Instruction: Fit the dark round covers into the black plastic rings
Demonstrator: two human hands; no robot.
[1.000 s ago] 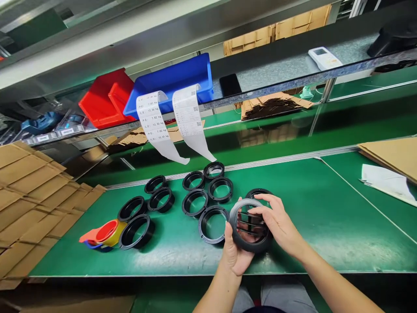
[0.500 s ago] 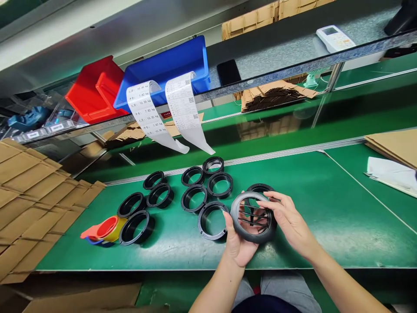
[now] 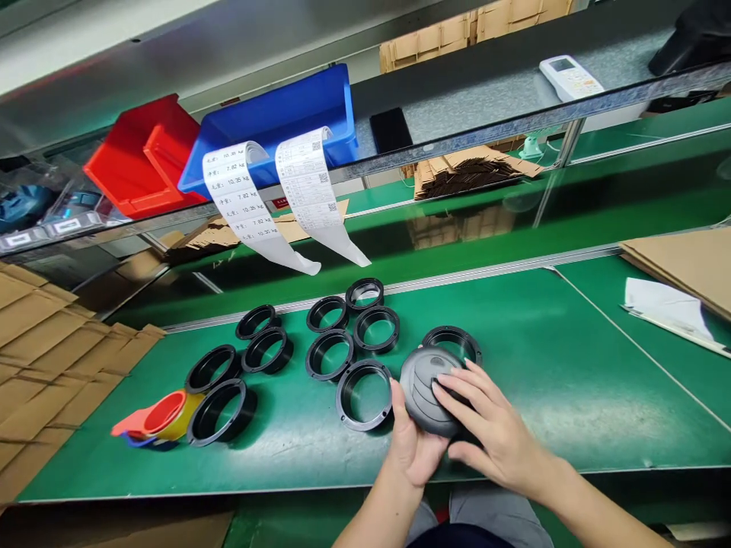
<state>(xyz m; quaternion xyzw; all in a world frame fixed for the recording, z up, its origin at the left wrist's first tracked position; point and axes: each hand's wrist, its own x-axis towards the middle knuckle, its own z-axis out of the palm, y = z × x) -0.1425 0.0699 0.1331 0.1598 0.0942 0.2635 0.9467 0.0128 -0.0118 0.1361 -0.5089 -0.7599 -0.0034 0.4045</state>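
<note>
A round dark grey air vent [image 3: 421,387] sits in my left hand [image 3: 416,449], which grips it from below with the thumb along its left rim. The overlapping slats on its face lie flat and cover the opening. My right hand [image 3: 496,432] rests its stretched, spread fingers on the right part of the vent, hiding some of the slats. Just behind the vent lies a black ring [image 3: 474,352], partly covered by it. To the left, another black ring [image 3: 343,415] with small holes in its flange lies near my left thumb.
Several black rings [image 3: 324,373] stand in groups on the green table [image 3: 571,380]. Red and yellow ring pieces [image 3: 165,415] lie at left beside stacked cardboard [image 3: 39,365]. Label strips [image 3: 305,190] hang from a blue bin [image 3: 279,103] on the shelf. Cardboard sheets [image 3: 679,259] lie at right.
The vent's slats have turned from standing apart, with gaps through them, to lying flat and shut. My right hand has shifted from the rim onto the vent's face. The view has moved slightly.
</note>
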